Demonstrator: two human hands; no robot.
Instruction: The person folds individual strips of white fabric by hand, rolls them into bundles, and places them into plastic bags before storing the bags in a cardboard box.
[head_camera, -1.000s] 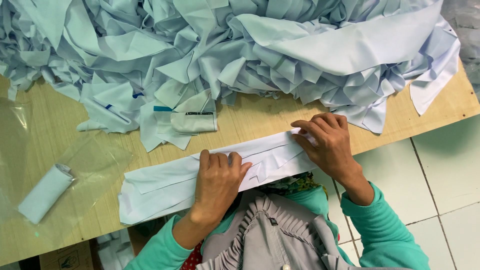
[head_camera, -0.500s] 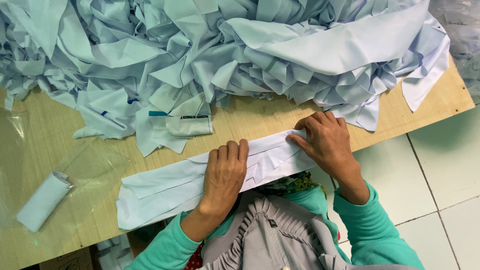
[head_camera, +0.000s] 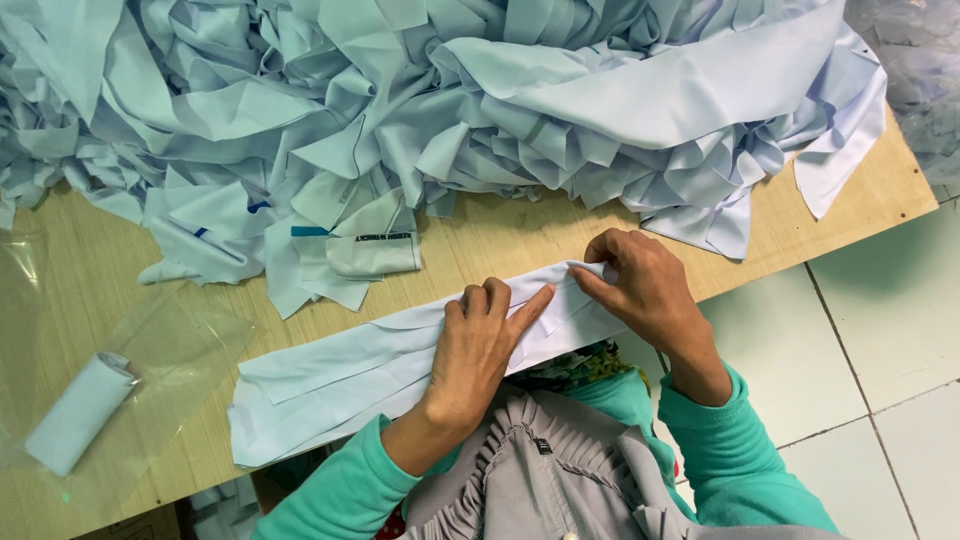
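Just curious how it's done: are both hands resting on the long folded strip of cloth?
Yes, the left hand lies flat on the folded strip while the right hand pinches its end.

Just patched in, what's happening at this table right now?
A person in teal sleeves is working a long strip of pale blue cloth at the near edge of a wooden table. The left hand presses it flat; the right hand pinches its end. A big heap of similar cloth pieces lies behind, and a small bagged roll sits at left.

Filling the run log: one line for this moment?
left hand: flat on folded cloth strip | right hand: pinching strip end | behind: cloth pile | surface: wooden table
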